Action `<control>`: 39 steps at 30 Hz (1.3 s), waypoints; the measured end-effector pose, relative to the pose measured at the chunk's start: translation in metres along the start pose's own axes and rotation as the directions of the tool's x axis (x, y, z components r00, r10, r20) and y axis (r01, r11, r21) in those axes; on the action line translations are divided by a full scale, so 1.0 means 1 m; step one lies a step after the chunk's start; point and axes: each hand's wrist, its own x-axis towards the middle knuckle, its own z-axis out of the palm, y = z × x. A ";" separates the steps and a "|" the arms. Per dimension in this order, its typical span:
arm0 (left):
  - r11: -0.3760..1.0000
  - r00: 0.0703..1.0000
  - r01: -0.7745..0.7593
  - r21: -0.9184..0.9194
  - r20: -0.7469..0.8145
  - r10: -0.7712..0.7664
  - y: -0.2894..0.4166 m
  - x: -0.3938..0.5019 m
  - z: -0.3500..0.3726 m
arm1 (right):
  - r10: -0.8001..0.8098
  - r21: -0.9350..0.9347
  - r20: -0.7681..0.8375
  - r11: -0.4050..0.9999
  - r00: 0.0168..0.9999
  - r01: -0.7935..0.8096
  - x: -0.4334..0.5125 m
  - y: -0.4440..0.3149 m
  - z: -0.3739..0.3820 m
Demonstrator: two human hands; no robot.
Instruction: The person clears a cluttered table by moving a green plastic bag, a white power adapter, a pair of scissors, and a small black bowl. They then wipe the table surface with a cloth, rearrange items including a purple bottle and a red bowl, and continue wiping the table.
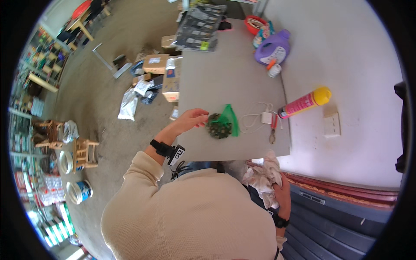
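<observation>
My left hand is over the near left part of the grey table, its fingertips at the left side of a green mesh bag filled with small dark roundish pieces. The hand's fingers are apart, and whether they touch the bag is not clear. The bag's loose green end points up and to the right. Beyond the table's near edge, at the lower right, my right hand grips a crumpled whitish cloth. Right of the bag lie a white charger with its cable and red-handled pliers.
Along the wall stand a yellow-capped spray can, a purple detergent jug, a small white bottle and a red basket. Plastic-wrapped dark packs lie at the far end. Cardboard boxes are left of the table.
</observation>
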 end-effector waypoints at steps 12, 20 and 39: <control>0.996 0.905 0.086 0.034 -0.420 -0.064 -0.041 -0.209 -0.047 | -0.092 0.155 0.175 0.986 0.980 0.065 -0.011 0.019 0.080; 0.998 0.907 0.054 0.039 -0.420 -0.033 -0.036 -0.272 -0.093 | -0.049 0.142 0.223 0.990 0.974 0.017 -0.040 -0.026 0.131; 0.987 0.950 -0.126 -0.098 -0.300 0.091 -0.011 -0.269 -0.425 | 0.150 0.227 -0.075 0.965 0.986 -0.130 -0.022 -0.158 0.366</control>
